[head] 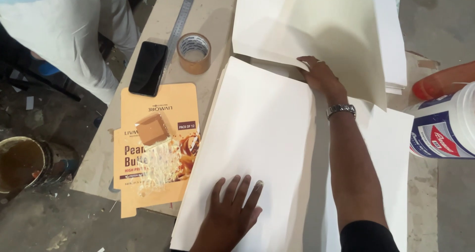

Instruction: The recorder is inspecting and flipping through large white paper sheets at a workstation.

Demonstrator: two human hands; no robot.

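Note:
My left hand (232,210) lies flat, fingers spread, on the near end of a large white sheet (257,133) that tops a stack of paper. My right hand (320,76), with a metal watch on its wrist, reaches to the far end of the stack and has its fingers under the lifted cream sheet (316,29), which curls up and away from the stack. More white sheets (391,133) lie under my right forearm.
An orange flattened carton (156,148) smeared with glue lies left of the stack, a small cardboard square on it. A black phone (148,68), tape roll (194,52) and steel ruler (180,22) lie beyond. A white glue tub (445,128) stands right. Another person stands top left.

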